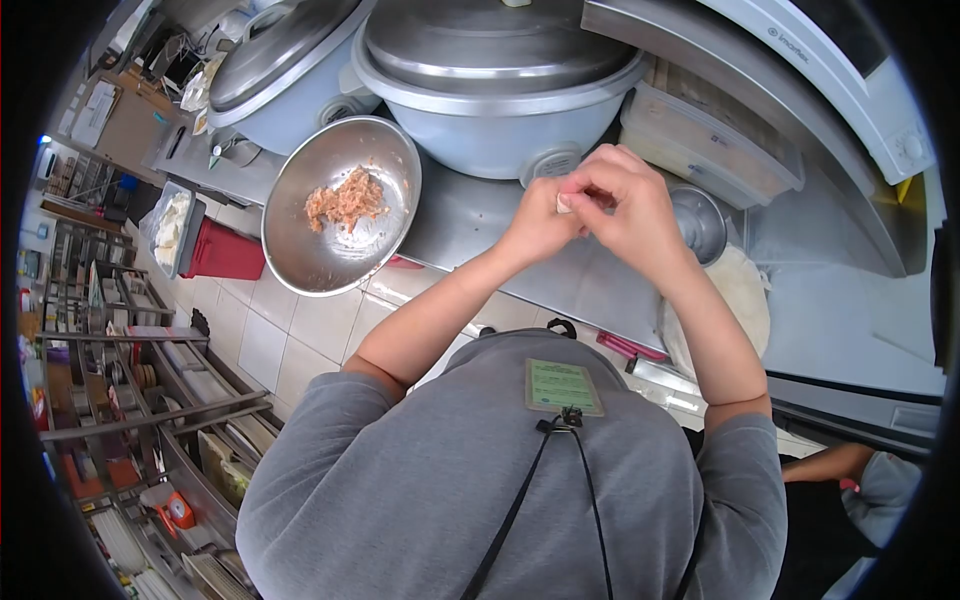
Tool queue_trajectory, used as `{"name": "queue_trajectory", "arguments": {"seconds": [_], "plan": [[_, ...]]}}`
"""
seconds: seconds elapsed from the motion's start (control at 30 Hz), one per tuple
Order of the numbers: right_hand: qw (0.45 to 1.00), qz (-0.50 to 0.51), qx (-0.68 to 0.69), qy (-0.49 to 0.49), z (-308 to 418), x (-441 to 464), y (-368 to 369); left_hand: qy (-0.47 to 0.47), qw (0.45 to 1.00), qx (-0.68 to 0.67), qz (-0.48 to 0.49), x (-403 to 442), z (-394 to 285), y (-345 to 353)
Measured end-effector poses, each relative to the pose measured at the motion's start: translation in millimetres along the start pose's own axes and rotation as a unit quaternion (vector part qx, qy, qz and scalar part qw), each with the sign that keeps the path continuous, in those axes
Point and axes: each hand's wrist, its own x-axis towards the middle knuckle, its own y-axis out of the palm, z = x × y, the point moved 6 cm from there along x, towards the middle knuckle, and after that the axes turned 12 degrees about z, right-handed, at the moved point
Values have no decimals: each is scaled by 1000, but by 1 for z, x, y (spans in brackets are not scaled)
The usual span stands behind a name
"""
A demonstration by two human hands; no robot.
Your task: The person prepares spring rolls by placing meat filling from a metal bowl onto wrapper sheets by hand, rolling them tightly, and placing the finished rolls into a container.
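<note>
My left hand [544, 217] and my right hand [632, 196] meet over the steel counter, both with fingers closed in a pinch. Between them shows a small pale piece of dough [564, 204], mostly hidden by my fingers. A steel bowl [290, 215] stands to the left, holding a clump of pinkish minced filling [345, 202]. Beyond my right wrist is a small round metal bowl [700, 222]. Under my right forearm lies a pale, flat round sheet [745, 290], partly covered by the arm.
Two large lidded cookers [490, 125] stand behind my hands. A clear plastic container [700, 140] sits at the back right, below a white appliance [820, 60]. A red bin [222, 250] and metal shelving [150, 400] are left. Another person's arm [830, 465] shows at lower right.
</note>
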Motion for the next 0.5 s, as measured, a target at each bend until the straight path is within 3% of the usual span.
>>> {"name": "queue_trajectory", "arguments": {"seconds": [0.07, 0.13, 0.23, 0.3, 0.4, 0.5], "plan": [[996, -7, -80, -44, 6, -2, 0, 59, 998, 9, -15, -2, -2, -2], [956, -64, -229, -172, 28, -10, 0, 46, 999, 4, -1, -5, -2, -6], [940, -36, -286, -184, 33, -11, 6, 28, 999, -11, 18, -6, 0, -5], [942, -58, -264, -201, 37, -13, -6, 21, 999, -23, 23, -4, -9, 2], [939, -114, -235, -224, 31, -25, -24, 3, 997, -53, -60, -7, -28, -1], [939, -127, -237, -214, 25, -31, -14, 36, 999, 15, 6, -7, -29, -1]]}}
